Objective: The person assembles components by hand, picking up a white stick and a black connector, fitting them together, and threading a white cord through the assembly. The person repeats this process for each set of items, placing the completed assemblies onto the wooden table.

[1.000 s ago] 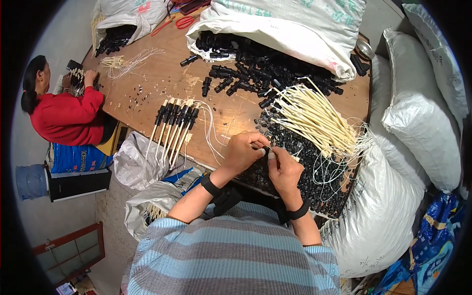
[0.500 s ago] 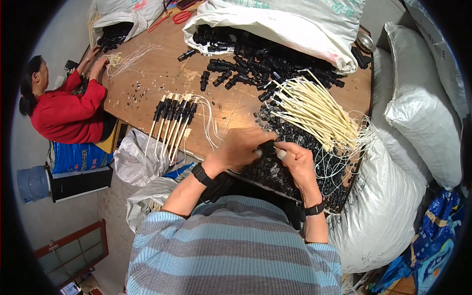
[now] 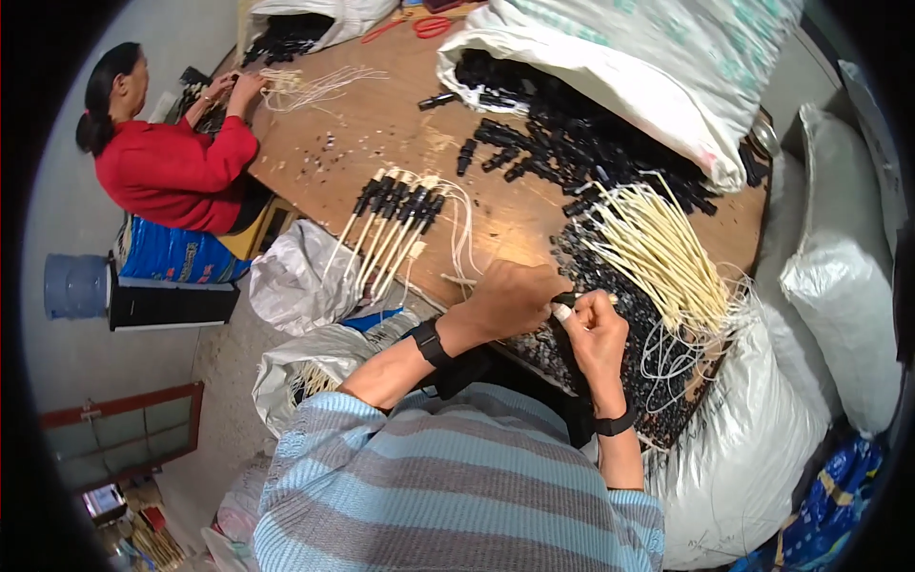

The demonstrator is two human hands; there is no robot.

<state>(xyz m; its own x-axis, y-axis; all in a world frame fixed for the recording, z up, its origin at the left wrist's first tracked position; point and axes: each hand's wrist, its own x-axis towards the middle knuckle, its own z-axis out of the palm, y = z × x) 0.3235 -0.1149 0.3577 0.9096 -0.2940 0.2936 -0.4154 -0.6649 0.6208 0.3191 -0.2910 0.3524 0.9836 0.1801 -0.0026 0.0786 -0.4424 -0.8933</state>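
Observation:
My left hand [image 3: 515, 301] is closed, its fingers curled round a thin cream tube [image 3: 457, 280] whose end sticks out to the left. Against it, my right hand [image 3: 597, 330] pinches a black tubular connector [image 3: 568, 298], with a short pale tip showing past the fingers. White covering wraps a right fingertip. Both hands meet above a heap of small black and clear pieces [image 3: 656, 370] at the table's near edge. Left of them lies a row of cream tubes with black connectors fitted [image 3: 402, 203]. A bundle of plain cream tubes with white wires [image 3: 658, 253] rests to the right.
Loose black connectors [image 3: 543, 143] spill from a large white sack [image 3: 610, 76] at the back of the wooden table [image 3: 362, 133]. Red scissors [image 3: 433, 27] lie far off. A co-worker in red [image 3: 172, 167] works at the left. Full white sacks [image 3: 843, 276] stand at the right.
The view has swung, so the table's things sit farther right. A black connector now shows between my hands, where before the fingertips met over the small pieces. The co-worker's hands stay near the wires.

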